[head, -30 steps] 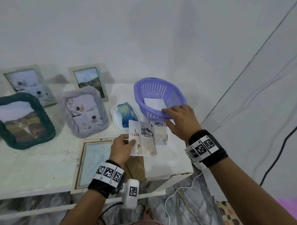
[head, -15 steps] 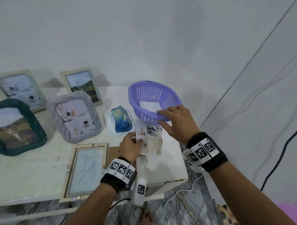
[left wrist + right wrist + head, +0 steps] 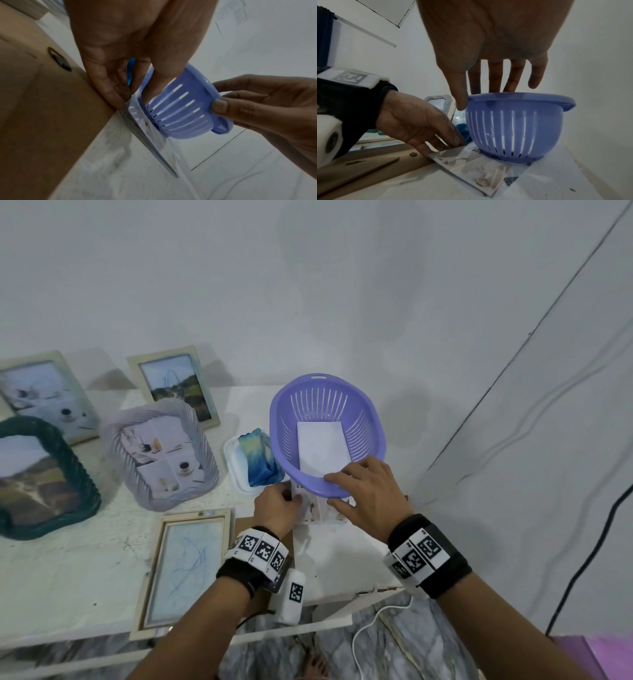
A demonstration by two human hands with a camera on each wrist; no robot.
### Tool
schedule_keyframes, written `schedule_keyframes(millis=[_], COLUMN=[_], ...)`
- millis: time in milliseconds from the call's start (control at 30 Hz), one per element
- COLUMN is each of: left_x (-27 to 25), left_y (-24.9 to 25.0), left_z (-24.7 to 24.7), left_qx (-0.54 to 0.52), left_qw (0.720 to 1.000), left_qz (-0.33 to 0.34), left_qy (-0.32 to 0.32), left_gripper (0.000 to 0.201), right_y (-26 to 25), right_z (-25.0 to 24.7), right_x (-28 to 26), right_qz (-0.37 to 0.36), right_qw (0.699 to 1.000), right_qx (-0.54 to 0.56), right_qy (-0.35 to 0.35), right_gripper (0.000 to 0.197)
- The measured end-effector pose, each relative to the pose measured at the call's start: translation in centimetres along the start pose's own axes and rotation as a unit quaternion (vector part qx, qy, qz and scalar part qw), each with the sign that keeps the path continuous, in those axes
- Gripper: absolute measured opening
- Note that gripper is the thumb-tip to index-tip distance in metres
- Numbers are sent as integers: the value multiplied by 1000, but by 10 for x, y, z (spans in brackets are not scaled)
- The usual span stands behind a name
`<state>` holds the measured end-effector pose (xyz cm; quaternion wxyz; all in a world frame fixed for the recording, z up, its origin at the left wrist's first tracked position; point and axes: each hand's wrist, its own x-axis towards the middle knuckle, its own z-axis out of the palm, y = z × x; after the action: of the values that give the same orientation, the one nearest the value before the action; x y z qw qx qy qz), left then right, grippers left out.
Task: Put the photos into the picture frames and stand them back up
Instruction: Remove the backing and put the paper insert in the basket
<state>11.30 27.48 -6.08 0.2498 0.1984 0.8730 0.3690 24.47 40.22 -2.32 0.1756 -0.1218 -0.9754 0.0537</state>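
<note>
A small stack of photos (image 3: 313,508) lies on the white table (image 3: 68,577), its far end tucked beneath the purple slotted basket (image 3: 363,419). My left hand (image 3: 295,498) pinches the photos' left edge, thumb on top (image 3: 123,104). My right hand (image 3: 334,489) grips the basket's near rim, fingers inside and thumb outside (image 3: 461,102). A white sheet (image 3: 320,450) lies in the basket. The basket (image 3: 513,125) rests on the photos (image 3: 471,166). An empty wooden frame (image 3: 185,566) lies flat to the left, with its brown backing board (image 3: 42,108) beside my left wrist.
Several filled frames stand at the back left: a green one (image 3: 41,474), a grey ribbed one (image 3: 161,450) and two beige ones (image 3: 174,385). A white tray with a blue cloth (image 3: 255,460) sits left of the basket. The table's edge runs just behind my wrists.
My left hand has lowered the photos from in front of the basket onto the table and slid them under its near side. My right hand has stayed on the rim.
</note>
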Motion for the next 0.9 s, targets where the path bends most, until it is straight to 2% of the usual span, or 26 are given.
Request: schedule_keyframes(millis=[133,333,433,567,667,733,833,900], left_x=[2,6,6,7,7,7,6,7], left_y=[-6,-13,-12,-15,-18,-15,-5,2], left_z=[-5,-10,-11,-14,-24,-34,-50,-56], left_qx=[-1,0,12,-13,-101,-203,-325,-364], left_qw=[999,997,993,996,994,979,946,931], left_qz=[20,32,40,40,35,20,0,0], left_qy=[-28,-74,-110,-79,-25,-2,-2,-16], left_gripper=[18,38,41,34,27,27,21,16], right_y=[-3,-7,-8,-11,-7,-2,6,11], right_z=[3,1,0,-8,-17,-28,-44,-49], right_x=[0,-1,-2,2,16,34,73,103], right_qz=[6,7,10,16,19,36,66,67], right_qw=[1000,1000,1000,998,996,995,986,979], right_qx=[1,-5,-6,4,38,43,21,-3], right_qy=[-5,-13,-29,-62,-76,-86,-152,-192], right_gripper=[35,33,32,39,39,36,38,40])
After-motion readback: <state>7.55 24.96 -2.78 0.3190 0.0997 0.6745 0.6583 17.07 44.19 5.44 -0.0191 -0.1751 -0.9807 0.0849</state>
